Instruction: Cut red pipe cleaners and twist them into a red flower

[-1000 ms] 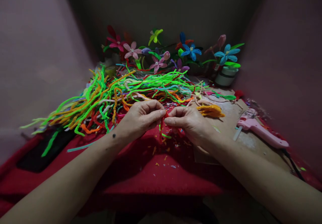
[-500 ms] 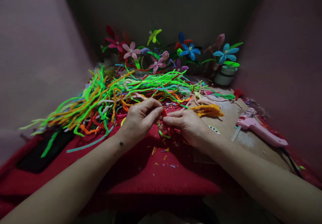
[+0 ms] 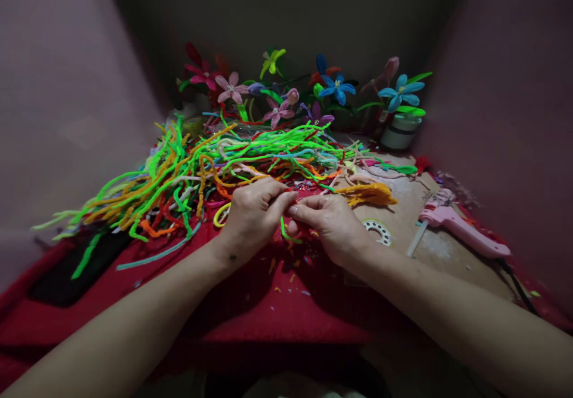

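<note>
My left hand [image 3: 253, 216] and my right hand [image 3: 331, 222] meet at the middle of the table, fingertips pinched together. Between them they hold a red pipe cleaner [image 3: 305, 228], mostly hidden by the fingers. A short green piece [image 3: 286, 235] curls just under the hands. Behind the hands spreads a big heap of loose pipe cleaners [image 3: 210, 165] in green, orange, red and other colours. An orange bundle [image 3: 369, 193] lies right of my right hand.
Finished pipe-cleaner flowers [image 3: 277, 90] stand along the back, some in a white jar [image 3: 400, 132]. A pink glue gun [image 3: 461, 228] lies at the right on a brown board [image 3: 430, 249]. Red cloth [image 3: 277, 308] covers the table front, strewn with small snippets. Walls close in on both sides.
Both hands have shifted slightly away from me and upward in view, still pinched on the red pipe cleaner. A round white item beside my right wrist has come into sight.
</note>
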Demonstrator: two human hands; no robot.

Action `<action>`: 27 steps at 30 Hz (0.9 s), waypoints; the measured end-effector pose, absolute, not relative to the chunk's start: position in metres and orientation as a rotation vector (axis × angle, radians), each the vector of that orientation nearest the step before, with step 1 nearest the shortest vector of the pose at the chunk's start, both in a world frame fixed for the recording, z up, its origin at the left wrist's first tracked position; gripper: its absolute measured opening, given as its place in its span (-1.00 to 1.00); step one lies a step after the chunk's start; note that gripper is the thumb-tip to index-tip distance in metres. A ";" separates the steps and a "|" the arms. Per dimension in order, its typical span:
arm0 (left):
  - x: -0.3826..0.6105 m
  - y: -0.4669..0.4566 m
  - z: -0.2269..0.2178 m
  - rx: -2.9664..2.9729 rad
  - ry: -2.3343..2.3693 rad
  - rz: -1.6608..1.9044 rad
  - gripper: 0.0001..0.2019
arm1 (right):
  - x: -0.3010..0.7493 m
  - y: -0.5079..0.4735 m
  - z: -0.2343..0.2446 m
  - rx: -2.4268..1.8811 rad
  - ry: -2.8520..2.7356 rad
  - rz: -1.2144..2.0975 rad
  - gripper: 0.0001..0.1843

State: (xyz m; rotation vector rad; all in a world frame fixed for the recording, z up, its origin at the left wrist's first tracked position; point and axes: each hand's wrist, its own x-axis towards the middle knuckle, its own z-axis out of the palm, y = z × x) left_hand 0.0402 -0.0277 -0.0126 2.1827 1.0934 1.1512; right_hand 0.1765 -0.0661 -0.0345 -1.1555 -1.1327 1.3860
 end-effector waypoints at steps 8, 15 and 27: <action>0.039 -0.022 -0.012 1.833 1.139 0.926 -0.76 | 0.175 -0.067 -0.028 -1.324 -1.288 1.297 -0.67; 0.038 -0.020 -0.011 1.532 1.061 0.798 -0.68 | 0.176 -0.065 -0.032 -1.189 -1.227 1.429 -0.67; 0.035 -0.018 -0.015 1.374 0.947 0.783 -0.78 | 0.179 -0.059 -0.044 -0.924 -0.921 1.721 -0.77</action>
